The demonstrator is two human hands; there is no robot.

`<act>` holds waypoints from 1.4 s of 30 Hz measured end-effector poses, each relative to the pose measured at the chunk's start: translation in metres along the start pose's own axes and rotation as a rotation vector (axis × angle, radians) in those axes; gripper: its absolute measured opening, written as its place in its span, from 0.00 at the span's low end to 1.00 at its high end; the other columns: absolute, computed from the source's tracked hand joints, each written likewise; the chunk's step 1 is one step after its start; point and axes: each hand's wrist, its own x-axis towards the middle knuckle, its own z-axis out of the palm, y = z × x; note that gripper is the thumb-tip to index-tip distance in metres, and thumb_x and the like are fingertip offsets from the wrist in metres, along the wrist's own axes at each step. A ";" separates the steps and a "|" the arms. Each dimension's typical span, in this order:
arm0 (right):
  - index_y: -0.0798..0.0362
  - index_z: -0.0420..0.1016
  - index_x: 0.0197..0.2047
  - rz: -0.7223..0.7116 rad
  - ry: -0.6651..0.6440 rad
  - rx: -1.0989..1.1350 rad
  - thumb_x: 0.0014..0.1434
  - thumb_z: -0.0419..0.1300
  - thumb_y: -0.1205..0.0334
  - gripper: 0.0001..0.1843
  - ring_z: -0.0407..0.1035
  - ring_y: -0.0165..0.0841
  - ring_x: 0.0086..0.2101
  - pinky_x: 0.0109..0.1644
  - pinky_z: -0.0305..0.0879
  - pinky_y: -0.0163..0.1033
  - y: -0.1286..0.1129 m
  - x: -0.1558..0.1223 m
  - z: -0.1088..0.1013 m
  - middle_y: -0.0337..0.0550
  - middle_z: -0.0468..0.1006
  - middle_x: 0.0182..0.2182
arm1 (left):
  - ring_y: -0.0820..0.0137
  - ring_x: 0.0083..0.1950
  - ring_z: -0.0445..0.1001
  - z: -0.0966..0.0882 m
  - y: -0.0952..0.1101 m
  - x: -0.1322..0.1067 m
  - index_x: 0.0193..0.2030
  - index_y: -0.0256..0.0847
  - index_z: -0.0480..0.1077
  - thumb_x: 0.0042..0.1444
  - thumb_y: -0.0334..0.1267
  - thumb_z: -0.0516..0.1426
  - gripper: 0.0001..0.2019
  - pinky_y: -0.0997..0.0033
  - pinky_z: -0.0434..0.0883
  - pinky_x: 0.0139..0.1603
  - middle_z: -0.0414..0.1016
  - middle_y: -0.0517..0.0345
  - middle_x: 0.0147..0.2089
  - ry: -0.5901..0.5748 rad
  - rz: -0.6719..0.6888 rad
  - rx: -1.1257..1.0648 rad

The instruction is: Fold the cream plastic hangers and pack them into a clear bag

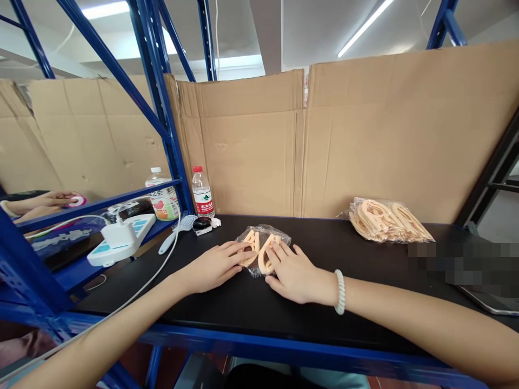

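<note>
A clear plastic bag [265,232] with peach-coloured loop-shaped pieces inside lies flat on the black tabletop [227,308], in front of me. My left hand [217,265] rests on the bag's left side, its fingers stretched out over one looped piece [254,240]. From the other side, my right hand [298,275] lies on the bag with its fingers spread, covering part of a second looped piece [263,259]. Both hands are open and touch the bag from above. What the pieces are I cannot tell. Under the fingers, parts of the bag are hidden.
At the back right sits a fuller bag of similar pieces [387,221]. A red-capped water bottle [203,197], a hairbrush [178,232] and a power strip [140,227] with a white cable are on the left. Beyond the blue frame [172,146], another person's hands [51,200] hold something pink.
</note>
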 end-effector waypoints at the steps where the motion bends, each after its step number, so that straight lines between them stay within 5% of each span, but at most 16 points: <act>1: 0.68 0.47 0.69 -0.014 -0.017 0.016 0.65 0.45 0.50 0.37 0.38 0.55 0.67 0.64 0.43 0.64 0.006 0.007 0.000 0.64 0.44 0.68 | 0.62 0.65 0.61 0.003 -0.003 0.001 0.65 0.52 0.59 0.66 0.37 0.47 0.21 0.57 0.61 0.64 0.62 0.54 0.66 0.007 -0.022 0.029; 11: 0.61 0.37 0.72 -0.062 -0.140 0.103 0.63 0.45 0.52 0.40 0.26 0.48 0.68 0.67 0.35 0.60 0.067 0.096 0.005 0.52 0.34 0.70 | 0.60 0.59 0.66 0.023 -0.067 0.042 0.64 0.45 0.61 0.66 0.38 0.44 0.21 0.60 0.67 0.55 0.64 0.48 0.64 0.026 -0.132 0.190; 17: 0.58 0.37 0.72 -0.030 -0.126 0.125 0.63 0.44 0.53 0.38 0.28 0.49 0.68 0.66 0.36 0.61 0.081 0.118 0.011 0.50 0.34 0.70 | 0.62 0.60 0.66 0.028 -0.095 0.058 0.62 0.45 0.63 0.67 0.42 0.43 0.20 0.63 0.64 0.58 0.65 0.49 0.63 0.044 -0.120 0.142; 27: 0.54 0.33 0.72 -0.018 -0.075 0.143 0.65 0.42 0.54 0.37 0.24 0.42 0.68 0.68 0.35 0.57 0.087 0.112 0.009 0.42 0.31 0.71 | 0.56 0.65 0.62 0.024 -0.096 0.067 0.66 0.40 0.59 0.64 0.36 0.43 0.24 0.56 0.61 0.63 0.59 0.46 0.68 -0.092 -0.156 0.215; 32: 0.56 0.40 0.72 -0.009 0.124 0.051 0.66 0.43 0.51 0.35 0.29 0.41 0.68 0.68 0.39 0.55 0.114 0.062 -0.033 0.47 0.36 0.71 | 0.53 0.69 0.54 0.027 -0.090 0.064 0.69 0.29 0.51 0.59 0.35 0.43 0.31 0.50 0.55 0.67 0.52 0.42 0.70 -0.010 -0.189 0.238; 34: 0.51 0.45 0.71 0.145 0.267 -0.003 0.66 0.44 0.47 0.33 0.34 0.42 0.68 0.67 0.42 0.53 0.143 0.031 -0.060 0.45 0.42 0.70 | 0.48 0.70 0.49 0.026 -0.080 0.063 0.70 0.29 0.48 0.56 0.36 0.44 0.34 0.46 0.57 0.65 0.47 0.45 0.72 0.048 -0.220 0.265; 36: 0.44 0.49 0.69 0.526 0.358 -0.043 0.65 0.47 0.47 0.31 0.43 0.39 0.66 0.66 0.46 0.46 0.178 -0.001 -0.086 0.41 0.52 0.68 | 0.44 0.71 0.46 0.025 -0.066 0.062 0.70 0.33 0.49 0.56 0.37 0.45 0.33 0.44 0.62 0.60 0.46 0.49 0.72 0.090 -0.248 0.293; 39: 0.61 0.53 0.66 0.861 0.381 -0.055 0.62 0.49 0.42 0.39 0.55 0.51 0.61 0.59 0.56 0.52 0.224 -0.042 -0.108 0.64 0.61 0.60 | 0.49 0.71 0.48 0.027 -0.045 0.064 0.69 0.39 0.53 0.56 0.37 0.45 0.32 0.47 0.63 0.61 0.49 0.51 0.72 0.140 -0.187 0.301; 42: 0.67 0.54 0.64 1.059 0.343 -0.046 0.54 0.48 0.29 0.52 0.58 0.61 0.57 0.51 0.61 0.59 0.251 -0.060 -0.104 0.74 0.62 0.57 | 0.49 0.71 0.49 0.031 -0.027 0.072 0.68 0.40 0.55 0.55 0.37 0.47 0.31 0.48 0.60 0.63 0.48 0.53 0.72 0.160 -0.194 0.305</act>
